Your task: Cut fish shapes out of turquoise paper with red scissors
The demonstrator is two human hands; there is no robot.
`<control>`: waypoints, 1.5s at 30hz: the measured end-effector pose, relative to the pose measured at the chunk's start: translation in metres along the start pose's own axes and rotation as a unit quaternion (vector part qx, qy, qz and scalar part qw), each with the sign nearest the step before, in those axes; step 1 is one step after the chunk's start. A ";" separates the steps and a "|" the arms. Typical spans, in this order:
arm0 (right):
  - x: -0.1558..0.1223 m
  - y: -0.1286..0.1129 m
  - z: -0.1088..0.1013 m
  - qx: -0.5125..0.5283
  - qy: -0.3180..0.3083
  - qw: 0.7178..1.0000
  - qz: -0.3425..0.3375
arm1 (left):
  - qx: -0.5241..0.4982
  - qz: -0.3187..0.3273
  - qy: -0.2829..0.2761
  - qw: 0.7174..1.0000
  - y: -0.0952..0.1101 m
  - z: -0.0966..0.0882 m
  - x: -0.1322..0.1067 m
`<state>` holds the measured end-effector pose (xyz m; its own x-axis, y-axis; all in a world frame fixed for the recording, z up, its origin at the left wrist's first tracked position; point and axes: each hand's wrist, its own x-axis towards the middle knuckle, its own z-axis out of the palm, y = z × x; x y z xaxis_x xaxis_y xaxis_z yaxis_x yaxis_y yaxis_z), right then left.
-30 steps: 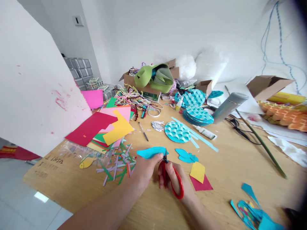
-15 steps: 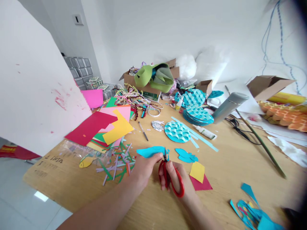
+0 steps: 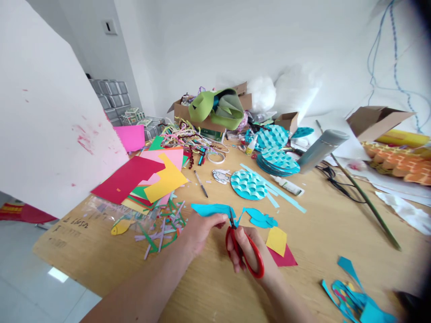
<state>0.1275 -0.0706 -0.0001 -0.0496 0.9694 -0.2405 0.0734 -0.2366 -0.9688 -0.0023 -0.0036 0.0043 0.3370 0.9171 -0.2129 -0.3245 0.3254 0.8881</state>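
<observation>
My left hand (image 3: 202, 229) pinches a piece of blue paper (image 3: 210, 209) between thumb and fingers, just above the table. In my right hand (image 3: 251, 244) is a pair of red-handled scissors (image 3: 258, 264), its dark blades at the paper's right end. A narrow strip of the blue paper sticks out to the right of the blades. Just beyond lies a cut blue fish shape (image 3: 259, 218). Beside my right hand a yellow paper square (image 3: 277, 241) rests on a dark red paper piece (image 3: 286, 257).
A round blue scaled disc (image 3: 248, 184), a glue bottle (image 3: 289, 186) and a pen (image 3: 201, 184) lie farther back. Coloured sheets (image 3: 128, 179) and paper strips (image 3: 158, 237) cover the left. Blue scraps (image 3: 357, 296) lie front right, near a long green stick (image 3: 370, 206).
The scissors and my right hand have shifted slightly right and down. A narrow strip at the blue paper's right end now stands apart from the rest, pointing right.
</observation>
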 end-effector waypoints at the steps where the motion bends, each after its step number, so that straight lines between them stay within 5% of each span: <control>1: -0.001 -0.001 0.000 0.001 -0.006 1.000 -0.001 | -0.009 -0.009 -0.005 1.000 0.002 0.000 0.000; 26: -0.001 -0.005 -0.009 -0.060 -0.055 0.997 -0.009 | 0.019 -0.027 -0.071 0.997 0.008 -0.010 0.006; 31: 0.000 -0.003 -0.010 -0.056 -0.047 0.997 -0.008 | 0.000 -0.049 -0.062 0.997 0.009 -0.011 0.005; 37: 0.001 -0.005 -0.006 -0.038 -0.005 0.999 -0.002 | -0.036 -0.080 -0.114 0.990 0.004 -0.008 0.004; 45: -0.001 -0.007 -0.001 -0.060 -0.001 0.998 -0.014 | -0.031 -0.050 -0.062 0.996 0.000 -0.003 0.003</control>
<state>0.1281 -0.0703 0.0068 -0.0555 0.9754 -0.2132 0.1913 -0.1991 -0.9611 -0.0042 -0.0004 0.0022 0.4750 0.8454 -0.2441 -0.3361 0.4307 0.8376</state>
